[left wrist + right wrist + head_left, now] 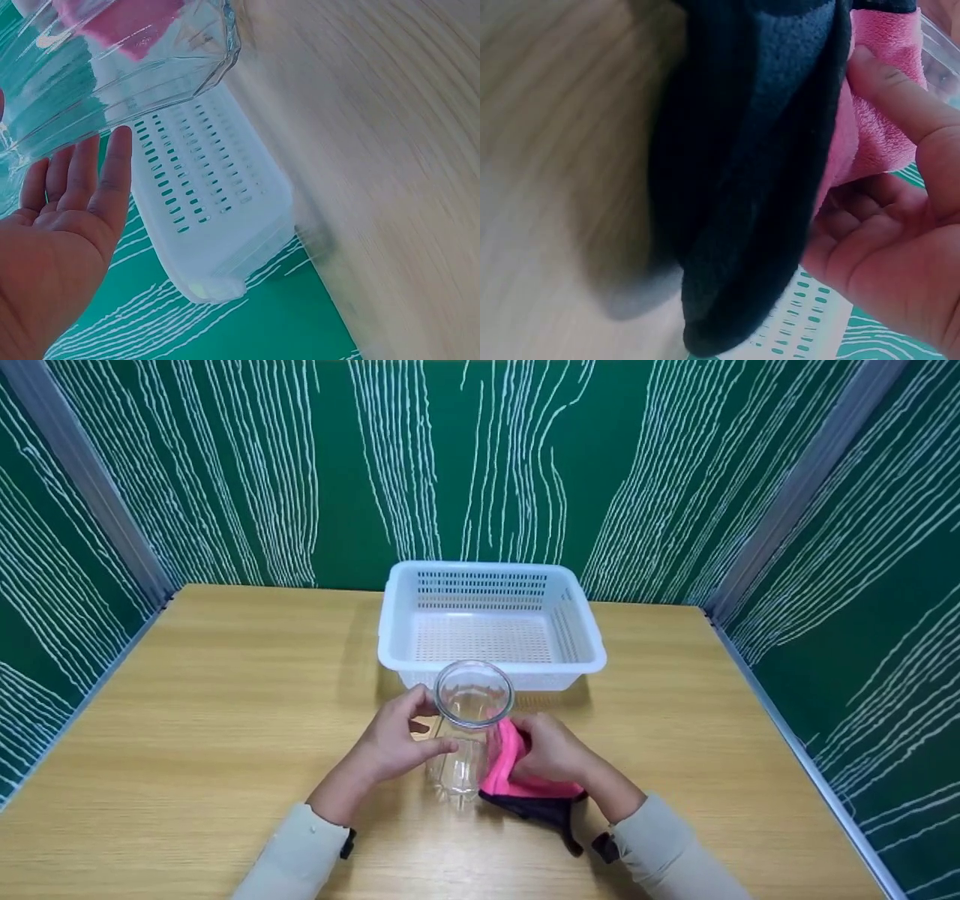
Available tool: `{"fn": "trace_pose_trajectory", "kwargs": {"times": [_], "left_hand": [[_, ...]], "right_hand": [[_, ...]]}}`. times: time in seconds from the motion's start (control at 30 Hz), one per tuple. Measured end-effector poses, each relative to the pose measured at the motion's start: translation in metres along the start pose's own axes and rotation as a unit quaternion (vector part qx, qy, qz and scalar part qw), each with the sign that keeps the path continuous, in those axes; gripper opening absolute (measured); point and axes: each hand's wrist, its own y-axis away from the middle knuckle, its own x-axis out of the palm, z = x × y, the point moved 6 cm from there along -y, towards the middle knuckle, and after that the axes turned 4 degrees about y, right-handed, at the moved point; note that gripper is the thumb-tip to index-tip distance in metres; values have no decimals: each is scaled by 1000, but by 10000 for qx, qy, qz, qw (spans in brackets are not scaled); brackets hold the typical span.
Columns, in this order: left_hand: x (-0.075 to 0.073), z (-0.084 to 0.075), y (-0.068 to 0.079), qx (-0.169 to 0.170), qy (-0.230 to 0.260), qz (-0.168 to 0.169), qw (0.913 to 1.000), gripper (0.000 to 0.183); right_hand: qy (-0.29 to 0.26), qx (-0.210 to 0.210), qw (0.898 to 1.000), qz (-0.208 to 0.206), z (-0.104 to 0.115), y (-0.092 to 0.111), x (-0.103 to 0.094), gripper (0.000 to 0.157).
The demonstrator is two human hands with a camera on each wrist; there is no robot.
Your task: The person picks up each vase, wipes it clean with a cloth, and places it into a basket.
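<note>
Left hand [396, 739] grips the clear faceted jar [463, 771], fingers part-spread; right hand [553, 748], fingers curled, holds the pink-and-black cloth [516, 789]

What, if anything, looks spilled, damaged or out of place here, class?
Nothing stands out. The glass jar shows no visible crack, the white basket stands upright on the table with no spill in sight, and the pink-and-black cloth is simply bunched in the right hand.

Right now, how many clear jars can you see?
1 clear jar. It's on the near side of the white basket, with the pink and black cloth beside it. I don't see any others.
</note>
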Motion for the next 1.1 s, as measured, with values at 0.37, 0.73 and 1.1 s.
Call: {"fn": "trace_pose_trajectory", "kwargs": {"times": [0.37, 0.73, 1.1], "left_hand": [[2, -4, -1, 97, 32, 115, 9999, 38], [5, -4, -3, 105, 139, 425, 9989, 35], [5, -1, -1, 222, -43, 250, 9994, 40]], "right_hand": [[-1313, -529, 9877, -667, 19, 1, -23, 36], [-2102, -587, 9728, -771, 26, -1, -37, 41], [-1748, -314, 9834, -379, 14, -3, -25, 39]]}}
